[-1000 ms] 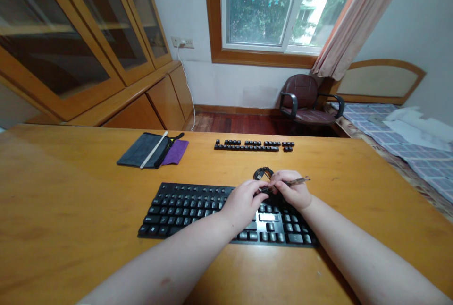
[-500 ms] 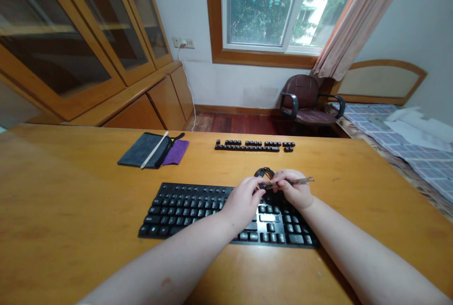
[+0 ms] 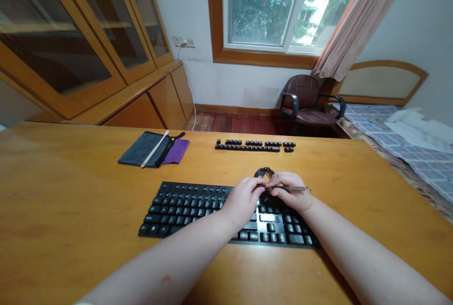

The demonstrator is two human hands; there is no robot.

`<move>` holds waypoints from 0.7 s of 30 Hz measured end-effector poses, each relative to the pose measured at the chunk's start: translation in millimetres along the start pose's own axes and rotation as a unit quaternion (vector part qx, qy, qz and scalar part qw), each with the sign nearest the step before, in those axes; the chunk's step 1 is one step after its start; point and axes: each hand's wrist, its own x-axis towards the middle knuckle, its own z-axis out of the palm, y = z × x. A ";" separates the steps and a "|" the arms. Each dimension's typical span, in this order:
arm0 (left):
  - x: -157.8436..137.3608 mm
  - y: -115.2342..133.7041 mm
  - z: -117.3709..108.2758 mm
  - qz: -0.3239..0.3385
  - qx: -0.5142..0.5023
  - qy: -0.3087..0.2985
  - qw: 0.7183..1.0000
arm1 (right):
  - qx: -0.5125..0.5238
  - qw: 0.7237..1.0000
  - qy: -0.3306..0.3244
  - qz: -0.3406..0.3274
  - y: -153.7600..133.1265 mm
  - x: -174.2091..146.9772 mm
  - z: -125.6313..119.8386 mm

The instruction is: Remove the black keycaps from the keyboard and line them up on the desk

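A black keyboard (image 3: 191, 208) lies on the desk under both my forearms, its keys showing at the left and lower right. Over its upper right part, my right hand (image 3: 290, 190) is closed round a slim keycap puller (image 3: 299, 188) with thin wire ends sticking out to the right. My left hand (image 3: 244, 199) is beside it, thumb and fingertips pinched together at the puller's left end. What lies between those left fingertips is too small and hidden to make out. A coiled black cable (image 3: 264, 172) sits just behind the hands.
Loose black keycaps (image 3: 247, 148) stand in two rows near the desk's far edge. At the back left lie a dark grey pouch (image 3: 138, 151), a pale stick (image 3: 154, 150) across it, and a purple cloth (image 3: 177, 151). A chair (image 3: 306, 99) stands beyond the desk (image 3: 88, 224).
My right hand has turned slightly and its fingers have shifted left, closer to my left fingertips. The puller's wire end has moved a little left and down. The keyboard stays in place.
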 end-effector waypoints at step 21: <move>0.1 -4.4 2.0 -0.025 -0.049 0.045 0.997 | 0.041 0.997 0.019 0.059 4.4 -2.5 1.1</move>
